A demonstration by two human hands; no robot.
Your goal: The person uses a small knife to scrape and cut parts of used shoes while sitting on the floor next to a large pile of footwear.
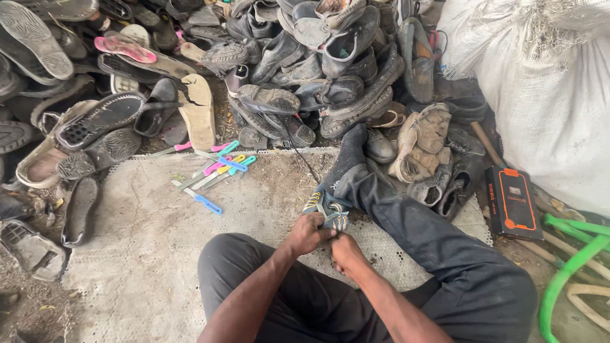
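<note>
The person sits on a grey woven mat point(146, 248). The left hand point(309, 233) and the right hand point(346, 253) both clench a small blue shoe with yellow laces point(325, 211), held just above the mat, near several knives with coloured plastic handles point(216, 170).

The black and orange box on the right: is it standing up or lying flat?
Lying flat. The black and orange box rests on its back on the ground, its broad printed face turned up, beside the white sack.

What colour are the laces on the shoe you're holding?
Yellow laces on a blue-grey shoe, seen in the head view, just above the left hand.
</note>
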